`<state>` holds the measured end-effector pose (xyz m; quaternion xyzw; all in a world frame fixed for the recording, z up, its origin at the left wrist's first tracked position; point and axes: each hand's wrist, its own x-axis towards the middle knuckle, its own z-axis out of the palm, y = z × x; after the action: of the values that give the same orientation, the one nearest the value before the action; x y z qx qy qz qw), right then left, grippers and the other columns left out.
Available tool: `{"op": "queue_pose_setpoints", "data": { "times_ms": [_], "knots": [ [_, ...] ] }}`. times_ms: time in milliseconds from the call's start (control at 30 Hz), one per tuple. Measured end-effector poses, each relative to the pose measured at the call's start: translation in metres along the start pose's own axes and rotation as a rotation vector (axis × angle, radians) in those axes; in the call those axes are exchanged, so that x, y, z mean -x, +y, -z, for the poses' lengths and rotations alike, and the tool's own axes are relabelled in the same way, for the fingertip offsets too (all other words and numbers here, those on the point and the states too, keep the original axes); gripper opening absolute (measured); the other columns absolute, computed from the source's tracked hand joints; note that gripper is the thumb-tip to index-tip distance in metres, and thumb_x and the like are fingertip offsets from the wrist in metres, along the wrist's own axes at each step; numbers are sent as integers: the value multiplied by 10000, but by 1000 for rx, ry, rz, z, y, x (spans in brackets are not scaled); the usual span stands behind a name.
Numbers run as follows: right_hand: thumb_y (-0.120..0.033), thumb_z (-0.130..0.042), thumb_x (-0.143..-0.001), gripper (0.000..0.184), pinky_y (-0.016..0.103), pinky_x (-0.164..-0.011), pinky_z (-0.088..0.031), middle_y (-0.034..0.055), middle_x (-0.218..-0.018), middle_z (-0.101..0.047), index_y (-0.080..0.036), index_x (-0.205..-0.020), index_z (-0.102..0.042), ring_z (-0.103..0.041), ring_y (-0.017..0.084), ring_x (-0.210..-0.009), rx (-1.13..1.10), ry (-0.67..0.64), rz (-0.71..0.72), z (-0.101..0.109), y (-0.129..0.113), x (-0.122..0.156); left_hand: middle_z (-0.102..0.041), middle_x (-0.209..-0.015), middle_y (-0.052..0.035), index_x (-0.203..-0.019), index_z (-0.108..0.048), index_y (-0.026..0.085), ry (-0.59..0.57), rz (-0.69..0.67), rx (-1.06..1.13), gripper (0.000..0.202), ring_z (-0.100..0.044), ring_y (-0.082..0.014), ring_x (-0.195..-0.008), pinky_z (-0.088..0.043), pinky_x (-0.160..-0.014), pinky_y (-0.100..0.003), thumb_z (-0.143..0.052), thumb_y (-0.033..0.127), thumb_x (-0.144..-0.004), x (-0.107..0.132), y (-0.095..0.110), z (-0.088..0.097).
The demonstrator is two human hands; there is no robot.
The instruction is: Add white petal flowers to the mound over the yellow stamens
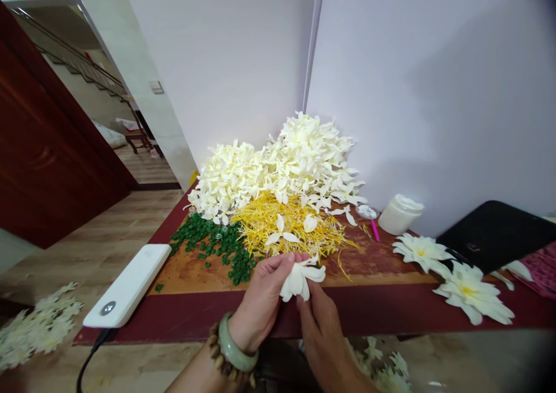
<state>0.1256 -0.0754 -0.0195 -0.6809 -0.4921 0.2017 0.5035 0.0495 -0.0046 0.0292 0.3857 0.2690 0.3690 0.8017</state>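
My left hand (pixel 263 300), with a jade bangle (pixel 237 346) and a wooden bead bracelet on its wrist, pinches a small white petal flower (pixel 299 280) from the left. My right hand (pixel 320 332) comes up from below, its fingertips on the flower's lower petals. Behind the hands, a heap of white petals (pixel 278 170) rises on the table, above a pile of yellow stamen threads (pixel 289 228). Green beads (pixel 217 245) lie scattered to the left of the threads. Two larger finished white flowers (pixel 421 253) (pixel 471 293) rest at the right.
The table (pixel 369 306) has a dark red edge and stands against a white wall. On it are a white power bank (pixel 128 286) with a black cable, a white jar (pixel 400 213), a pink pen (pixel 375 230) and a black case (pixel 495 236). White flowers lie on the floor (pixel 39 329).
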Motion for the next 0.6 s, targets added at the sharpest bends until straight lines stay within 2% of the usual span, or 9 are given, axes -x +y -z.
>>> {"op": "queue_pose_setpoints", "data": {
  "times_ms": [100,167,267,333,400,467,533,600],
  "knots": [
    [-451,-418,-788,377,302,-685,-482,114,-928,-646,-183,-1005,-570,-597,227,-831,-137,80,-111,-4,4,12,-658,-748,-45,-795,-690,133,-39,31,-29,220,-541,-111,-665,-389,-650,-212,-562,309,-760,5,-4,-2],
    [-495,-466,-750,406,286,-628,-482,102,-858,-639,-169,-968,-573,-592,212,-761,-269,70,-207,-4,3,13,-655,-726,-40,-761,-689,131,-62,50,-45,220,-526,-93,-603,-385,-617,-207,-556,305,-765,5,-6,0],
    [-487,-476,-751,350,224,-442,-394,3,-576,-536,-156,-806,-573,-482,128,-492,-437,-65,-288,1,-4,1,-654,-705,-40,-796,-685,126,-83,66,-42,231,-498,-75,-536,-383,-587,-209,-534,299,-782,1,-6,5],
    [-444,-453,-779,309,202,-407,-323,-41,-491,-437,-163,-684,-537,-391,96,-431,-452,-163,-231,8,-10,-12,-660,-719,-49,-856,-677,120,-89,76,-33,250,-505,-80,-546,-387,-585,-210,-521,305,-792,-3,-2,7],
    [-389,-430,-808,283,208,-473,-343,-25,-535,-472,-165,-663,-521,-436,111,-505,-352,-178,-108,16,-15,-25,-670,-797,-73,-896,-668,112,-90,74,-22,289,-550,-110,-645,-406,-640,-226,-503,328,-800,-8,3,10],
    [-349,-396,-834,268,223,-549,-361,11,-624,-547,-162,-697,-529,-493,138,-604,-189,-124,-5,20,-16,-33,-661,-923,-99,-919,-660,109,-42,22,-18,320,-574,-157,-820,-408,-752,-256,-495,355,-799,-11,8,11],
    [-331,-365,-851,279,230,-547,-342,30,-643,-577,-160,-706,-530,-506,147,-600,-6,-66,41,22,-13,-37,-636,-1020,-110,-952,-645,119,57,-60,-35,328,-540,-195,-974,-375,-857,-289,-515,368,-782,-11,12,13],
    [-319,-348,-857,293,231,-513,-309,28,-596,-575,-161,-692,-531,-491,141,-533,160,-25,72,20,-9,-37,-619,-1061,-113,-1004,-619,136,113,-100,-83,349,-512,-212,-1036,-352,-898,-316,-531,378,-768,-8,13,15]
  ]
}}
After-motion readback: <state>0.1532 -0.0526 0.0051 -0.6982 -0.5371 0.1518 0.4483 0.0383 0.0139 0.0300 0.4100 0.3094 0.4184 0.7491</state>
